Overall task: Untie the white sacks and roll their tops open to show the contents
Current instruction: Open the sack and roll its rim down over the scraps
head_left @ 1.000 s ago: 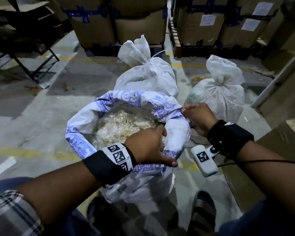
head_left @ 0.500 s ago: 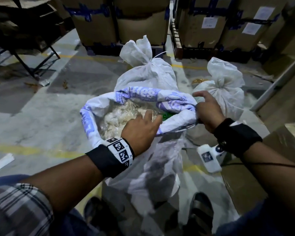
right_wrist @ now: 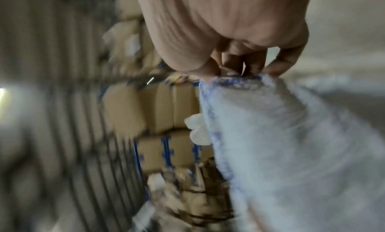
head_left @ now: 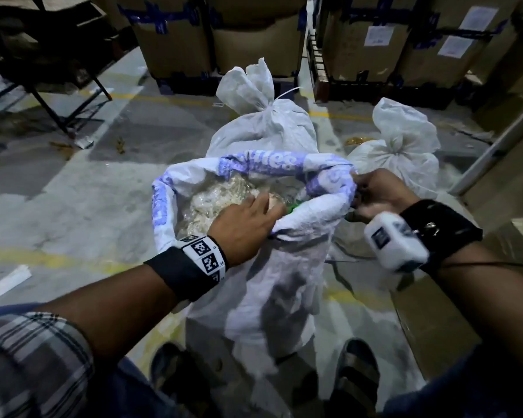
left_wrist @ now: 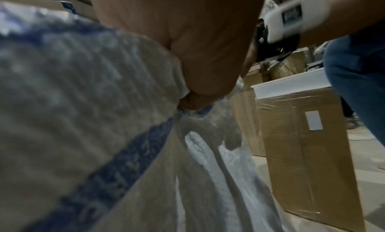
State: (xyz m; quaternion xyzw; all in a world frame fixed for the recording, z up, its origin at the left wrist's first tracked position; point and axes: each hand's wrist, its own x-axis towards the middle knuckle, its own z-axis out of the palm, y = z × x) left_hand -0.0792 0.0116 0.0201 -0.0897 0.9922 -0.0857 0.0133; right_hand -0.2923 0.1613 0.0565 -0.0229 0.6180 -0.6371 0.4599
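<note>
Change since earlier frames: the open sack point(head_left: 263, 285) has its rim lifted and pulled narrower than a second ago; the left hand point(head_left: 245, 229) has shifted from gripping the near rolled edge to reaching over it into the mouth; the right hand point(head_left: 378, 196) stays on the right end of the rim.
Open sack: white woven, standing on the floor point(head_left: 73, 182) between both hands; top rolled outward into a blue-printed cuff point(head_left: 263, 165); pale contents under clear plastic point(head_left: 221, 197) show inside, just ahead of the left hand.
Tied sacks: one point(head_left: 266, 128) directly beyond the open sack, another point(head_left: 402, 146) beyond the right hand; both knotted shut.
Left hand: palm down, fingers curled over the near cuff, thumb beneath, holding it.
Right hand: fingers point(right_wrist: 233, 61) bunched, pinching the cuff's end point(right_wrist: 235, 81).
Surroundings: cardboard boxes point(head_left: 254, 37) well beyond both hands.
</note>
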